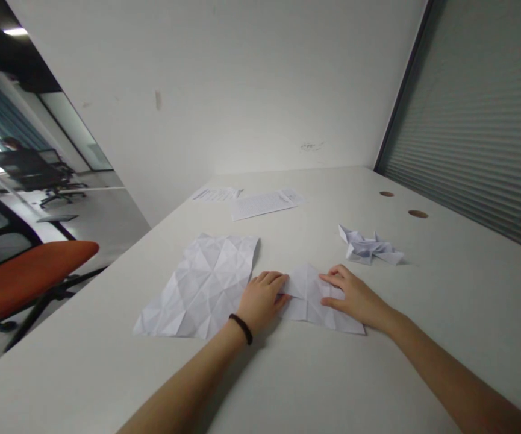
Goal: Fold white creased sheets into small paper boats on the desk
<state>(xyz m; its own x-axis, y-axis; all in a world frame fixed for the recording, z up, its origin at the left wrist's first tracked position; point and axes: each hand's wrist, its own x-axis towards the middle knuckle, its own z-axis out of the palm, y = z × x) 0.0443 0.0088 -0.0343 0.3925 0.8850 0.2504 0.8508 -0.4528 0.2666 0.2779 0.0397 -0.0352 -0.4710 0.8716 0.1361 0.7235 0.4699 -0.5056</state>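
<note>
While both hands press flat, fingers (273,279) together, on the folded paper (314,298), a creased sheet (201,286) lies beside the left hand (260,301); the right hand (355,295) hides part.

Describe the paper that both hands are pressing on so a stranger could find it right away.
On the white table, look near the front edge, where the left hand and right hand meet. The folded paper lies flat under their fingertips. Unlike the creased open sheet beside it and the finished folded figure farther back, it is half-folded.

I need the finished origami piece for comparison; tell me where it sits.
In the head view, the origami piece sits on the table, right of centre, just beyond the right hand and nearer than two round holes.
</note>
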